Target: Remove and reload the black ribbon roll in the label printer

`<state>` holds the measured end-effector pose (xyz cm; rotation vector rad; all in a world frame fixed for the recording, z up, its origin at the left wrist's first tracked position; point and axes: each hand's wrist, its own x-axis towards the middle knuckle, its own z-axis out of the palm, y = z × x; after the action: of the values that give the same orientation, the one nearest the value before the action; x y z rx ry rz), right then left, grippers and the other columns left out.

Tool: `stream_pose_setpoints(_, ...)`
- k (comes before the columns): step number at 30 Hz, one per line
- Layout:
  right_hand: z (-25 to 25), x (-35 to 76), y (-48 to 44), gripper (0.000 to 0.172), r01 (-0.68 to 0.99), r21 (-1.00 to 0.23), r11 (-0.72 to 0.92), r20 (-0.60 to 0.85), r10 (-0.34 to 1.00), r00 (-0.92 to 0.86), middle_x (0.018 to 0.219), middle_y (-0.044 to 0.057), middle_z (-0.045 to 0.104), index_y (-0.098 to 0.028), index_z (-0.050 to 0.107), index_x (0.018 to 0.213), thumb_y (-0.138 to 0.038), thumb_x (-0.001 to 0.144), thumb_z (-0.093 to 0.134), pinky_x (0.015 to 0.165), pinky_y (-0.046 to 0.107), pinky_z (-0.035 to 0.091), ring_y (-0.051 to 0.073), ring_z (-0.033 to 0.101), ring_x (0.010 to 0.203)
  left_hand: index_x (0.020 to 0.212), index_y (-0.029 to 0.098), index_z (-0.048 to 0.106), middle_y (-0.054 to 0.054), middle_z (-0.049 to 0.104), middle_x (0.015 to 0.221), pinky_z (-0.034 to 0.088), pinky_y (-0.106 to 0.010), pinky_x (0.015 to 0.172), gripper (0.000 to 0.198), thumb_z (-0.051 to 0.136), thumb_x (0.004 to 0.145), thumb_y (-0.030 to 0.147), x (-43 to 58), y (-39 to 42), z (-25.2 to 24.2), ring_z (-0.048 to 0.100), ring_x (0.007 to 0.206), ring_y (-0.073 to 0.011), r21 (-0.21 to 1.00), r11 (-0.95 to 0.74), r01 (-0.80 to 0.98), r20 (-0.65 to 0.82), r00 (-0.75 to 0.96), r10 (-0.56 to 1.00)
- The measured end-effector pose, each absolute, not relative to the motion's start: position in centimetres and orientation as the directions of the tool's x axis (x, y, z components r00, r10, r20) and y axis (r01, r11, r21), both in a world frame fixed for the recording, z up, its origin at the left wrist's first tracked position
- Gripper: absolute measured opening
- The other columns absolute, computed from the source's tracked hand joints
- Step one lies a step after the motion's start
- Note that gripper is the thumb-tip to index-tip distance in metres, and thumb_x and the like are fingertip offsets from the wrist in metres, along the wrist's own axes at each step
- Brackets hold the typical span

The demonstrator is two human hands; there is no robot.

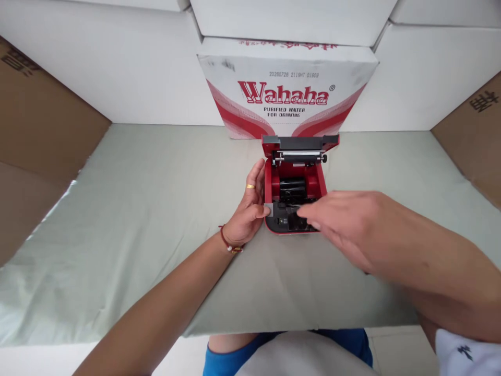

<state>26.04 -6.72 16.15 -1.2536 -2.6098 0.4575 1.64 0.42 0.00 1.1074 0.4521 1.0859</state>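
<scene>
while its lid [300,141] stands open, printer [293,186]: red, on cloth [156,209]
left hand [248,211]: fingers clasp printer's left side
right hand [344,224]: fingertips in near end; grip blurred, cannot tell

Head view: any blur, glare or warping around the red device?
Head view: the right hand is motion-blurred over the red device; the left hand is sharp; a bright sheen lies on the cloth at left; wide-angle bending shows at the edges.

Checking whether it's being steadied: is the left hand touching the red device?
Touching. The head view shows the left hand lying against the left side of the red device, thumb on its front corner, no gap.
</scene>
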Motion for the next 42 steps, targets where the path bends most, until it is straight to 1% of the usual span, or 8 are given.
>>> stream_pose_setpoints(9,15.7,21.1,1.1,0.033,0.926,0.059,0.372,-0.238,0.906,-0.349,0.134,0.015,0.085,-0.02,0.083,0.131,-0.016,0.107,0.061,0.065,0.036,0.04,0.029,0.08,0.098,0.175,0.049,0.043,0.0,0.034,0.196,0.026,-0.062,0.152,0.11,0.096,0.079,0.059,1.6,1.4,-1.3,0.024,0.186,-0.0378,0.912,-0.041,-0.407,0.233,0.435,0.87)
stream_pose_setpoints(14,15.2,20.3,2.7,0.022,0.911,0.133,0.39,-0.371,0.872,-0.319,0.117,0.017,0.088,-0.018,0.086,0.113,-0.014,0.1,0.069,0.07,0.037,0.047,0.033,0.08,0.099,0.174,0.048,0.043,0.0,0.034,0.196,0.025,-0.062,0.152,0.111,0.096,0.077,0.056,1.6,1.5,-1.2,0.026,0.185,-0.0384,0.907,-0.001,-0.422,0.207,0.442,0.873)
stream_pose_setpoints(22,18.5,24.0,-3.6,0.028,0.923,-0.025,0.384,0.023,0.923,-0.383,0.121,0.012,0.084,-0.022,0.075,0.131,-0.031,0.107,0.063,0.064,0.039,0.049,0.027,0.073,0.076,0.174,0.048,0.041,0.001,0.033,0.196,0.021,-0.058,0.153,0.11,0.094,0.078,0.048,1.9,1.7,-1.7,0.022,0.186,-0.0356,0.894,0.003,-0.448,0.217,0.438,0.872)
stream_pose_setpoints(25,19.8,28.9,-7.7,0.031,0.896,-0.161,0.413,0.176,0.906,-0.386,0.086,0.003,0.075,-0.031,0.07,0.139,-0.048,0.116,0.055,0.055,0.041,0.045,0.023,0.056,0.054,0.173,0.049,0.042,0.002,0.035,0.195,0.021,-0.057,0.153,0.108,0.095,0.078,0.049,1.9,1.8,-1.9,0.023,0.186,-0.0347,0.892,0.006,-0.451,0.216,0.438,0.873)
stream_pose_setpoints(28,18.3,32.8,-9.5,0.033,0.945,-0.156,0.286,0.071,0.958,-0.278,0.065,-0.001,0.062,-0.031,0.071,0.135,-0.053,0.116,0.055,0.05,0.041,0.04,0.024,0.052,0.047,0.172,0.049,0.044,0.001,0.034,0.195,0.021,-0.058,0.153,0.11,0.097,0.076,0.052,1.8,1.9,-2.0,0.024,0.185,-0.0356,0.89,0.008,-0.455,0.217,0.44,0.871)
stream_pose_setpoints(35,11.8,34.7,-9.2,0.043,0.94,-0.288,0.184,-0.123,0.966,-0.226,0.119,0.01,0.087,-0.025,0.081,0.135,-0.053,0.113,0.056,0.065,0.037,0.057,0.023,0.074,0.07,0.17,0.048,0.048,0.0,0.039,0.193,0.022,-0.06,0.152,0.108,0.1,0.075,0.055,1.7,1.9,-1.9,0.026,0.185,-0.0372,0.897,-0.002,-0.441,0.207,0.417,0.885)
stream_pose_setpoints(39,10.2,38.5,-8.5,0.047,0.996,-0.09,0.026,-0.003,1.0,-0.026,0.13,0.016,0.086,-0.023,0.083,0.138,-0.045,0.109,0.053,0.071,0.045,0.059,0.028,0.077,0.076,0.167,0.046,0.053,-0.001,0.041,0.193,0.025,-0.059,0.152,0.106,0.102,0.073,0.056,1.7,1.8,-1.8,0.028,0.184,-0.0371,0.891,0.015,-0.455,0.196,0.413,0.889)
stream_pose_setpoints(42,8.4,40.7,-6.8,0.047,0.985,-0.118,0.124,-0.136,0.981,-0.14,0.14,0.02,0.084,-0.02,0.085,0.137,-0.035,0.103,0.056,0.091,0.052,0.065,0.036,0.082,0.105,0.166,0.045,0.054,-0.002,0.041,0.192,0.028,-0.059,0.15,0.105,0.102,0.073,0.056,1.7,1.8,-1.7,0.032,0.182,-0.0379,0.89,0.025,-0.455,0.189,0.419,0.888)
